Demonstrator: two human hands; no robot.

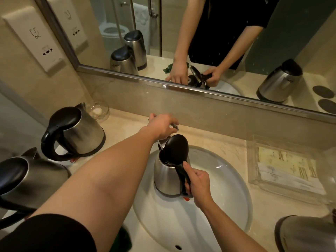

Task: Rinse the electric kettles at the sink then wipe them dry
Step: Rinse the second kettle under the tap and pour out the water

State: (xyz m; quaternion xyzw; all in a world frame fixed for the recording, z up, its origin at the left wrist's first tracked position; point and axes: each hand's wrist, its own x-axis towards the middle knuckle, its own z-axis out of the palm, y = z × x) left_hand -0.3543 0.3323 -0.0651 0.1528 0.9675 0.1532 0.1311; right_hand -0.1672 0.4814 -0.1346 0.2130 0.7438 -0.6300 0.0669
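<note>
Four electric kettles are counted on and above the worktop (227, 150). One open kettle (168, 174), its black lid (176, 149) raised, is held upright over the white sink (218, 197). Its black handle (182, 176) is gripped by the right hand (197, 182), fingers curled around it. The left hand (161, 125) is extended to the faucet (174, 126) behind the sink and rests on it; whether the fingers close around it cannot be told.

Two closed kettles stand left of the sink: a rear kettle (80, 133) and a near kettle (27, 180), the latter partly cut off by the frame edge. A fourth kettle (307, 233) is seen at the lower right, blurred.

One glass dish (99, 110) is placed at the rear left of the worktop. One clear tray (254, 160) holding paper sachets (285, 170) is located right of the sink; their print is too small to be read. No brand marking can be read on any kettle. One wall socket plate (36, 40) carries a symbol only.
</note>
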